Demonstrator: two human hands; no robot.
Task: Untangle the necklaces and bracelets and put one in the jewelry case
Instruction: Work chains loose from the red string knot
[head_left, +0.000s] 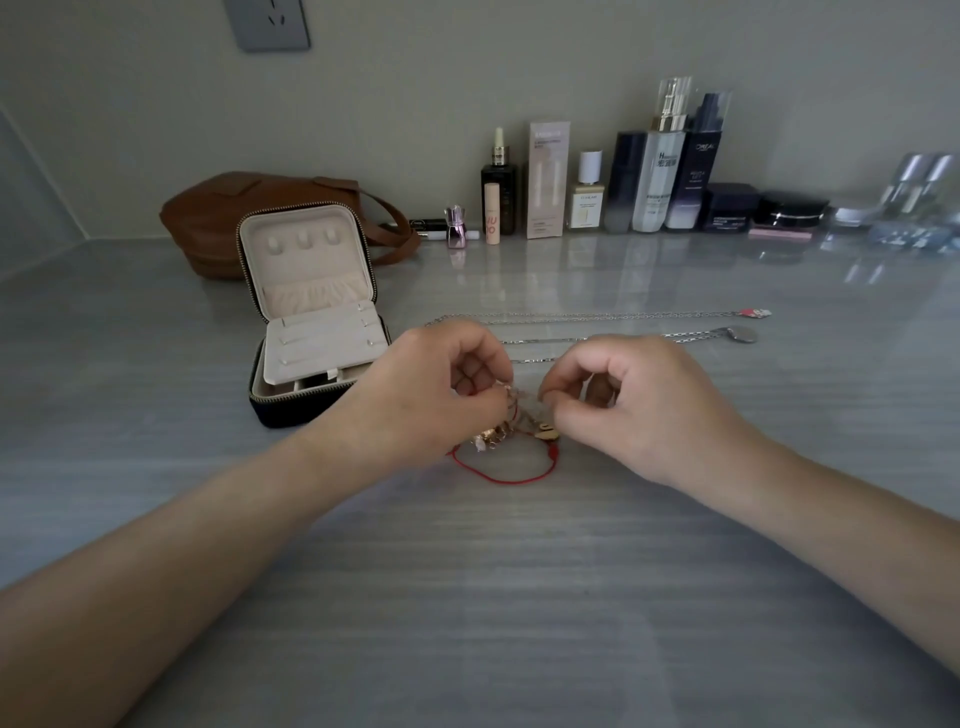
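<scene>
Red cord and gold links make up the bracelet tangle (498, 435), low on the grey table (467, 597) right in front of the person, and both hands are working it. The left hand (431, 395) has its fingers curled in, tips pinched on the knot from one side. The right hand (639, 405) nips it from the other, fingertips closed on what looks like a gold charm. A loop of the red cord bracelet (501, 470) spills out onto the tabletop just below them.

Now the score. Behind the hands lie two silver necklaces, stretched out long and apart from each other: the necklace with the red pendant (597, 315) and, nearer, the necklace with the oval pendant (742, 335). Those two look freed, I'd say. The bracelets are not; that knot is the job in hand. The jewelry case (311, 322) stands open just beside the left hand, lid up, cream lining showing, and I can see no chain in it. So roughly half done: finish the knot, then lay one piece inside.

Along the wall there is a brown leather bag (223, 218) and a row of cosmetics. The dark bottle (698, 166) reads L'OREAL. The white pump bottle (657, 176) beside it shows a large H over characters I can't make out. Everything else is too small to read.
</scene>
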